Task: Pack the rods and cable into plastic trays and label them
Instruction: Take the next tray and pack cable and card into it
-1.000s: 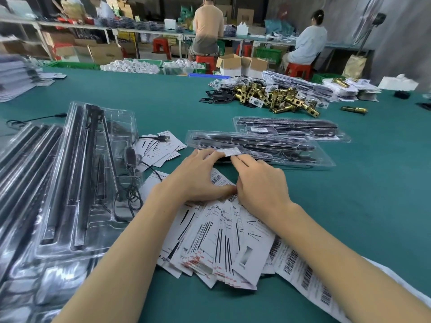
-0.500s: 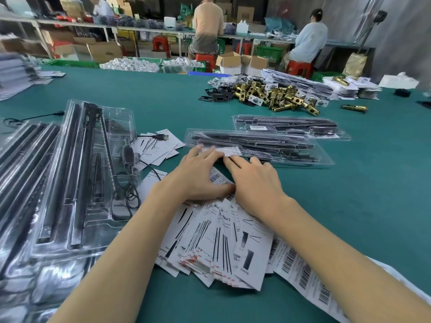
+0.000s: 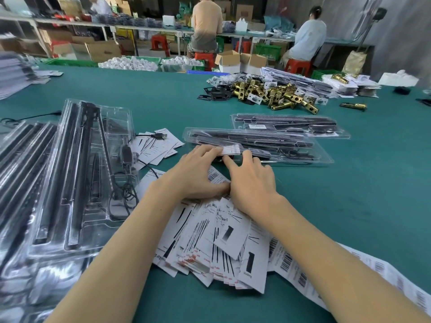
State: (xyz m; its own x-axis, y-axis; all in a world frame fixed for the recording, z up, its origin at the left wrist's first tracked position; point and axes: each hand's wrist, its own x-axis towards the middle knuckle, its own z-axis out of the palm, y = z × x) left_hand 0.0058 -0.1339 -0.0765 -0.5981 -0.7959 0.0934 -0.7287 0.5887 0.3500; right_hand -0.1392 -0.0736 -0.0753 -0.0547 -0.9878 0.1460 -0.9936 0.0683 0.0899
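A clear plastic tray [image 3: 291,148], closed and holding black rods, lies crosswise in front of me. A white label [image 3: 231,150] sits on its near left part. My left hand [image 3: 198,176] lays straight fingers on the label's left end. My right hand [image 3: 251,183] touches the label's right end with extended fingers. A second closed tray [image 3: 289,125], bearing a small label, lies just behind. At my left an open tray [image 3: 77,178] holds long black rods and a coiled black cable [image 3: 123,197].
Printed cards [image 3: 221,243] lie fanned under my wrists, and a barcode label strip [image 3: 331,276] trails right. More trays [image 3: 21,164] are stacked far left. Brass latch parts [image 3: 272,94] are piled beyond. Two people sit at a far bench.
My right fingers have slid a little to the right along the label, and the left fingers stay on it. The trays have not moved.
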